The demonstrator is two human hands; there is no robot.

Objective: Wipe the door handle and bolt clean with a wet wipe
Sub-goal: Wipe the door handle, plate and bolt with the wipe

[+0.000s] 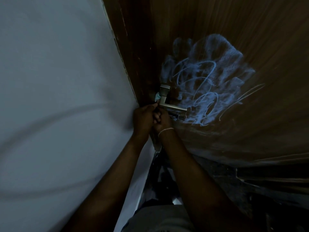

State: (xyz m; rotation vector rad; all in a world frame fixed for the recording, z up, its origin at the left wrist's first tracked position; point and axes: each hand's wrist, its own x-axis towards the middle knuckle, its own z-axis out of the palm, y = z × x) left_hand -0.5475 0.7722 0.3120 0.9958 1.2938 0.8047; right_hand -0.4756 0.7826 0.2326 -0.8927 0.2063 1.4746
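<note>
Left hand (143,118) pinches wet wipe (157,96), which sticks up against door handle (164,99)

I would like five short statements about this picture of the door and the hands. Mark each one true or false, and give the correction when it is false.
1. The silver metal lever door handle is mounted on a brown wooden door. True.
2. The blue chalk scribbles are drawn on the white wall. False: they are on the door, to the right of the handle.
3. The left hand and the right hand are close together just below the handle. True.
4. The thin chain bracelet is on the left wrist. False: it is on the right wrist.
5. A pale blue wet wipe shows at the left side of the handle. True.
</note>
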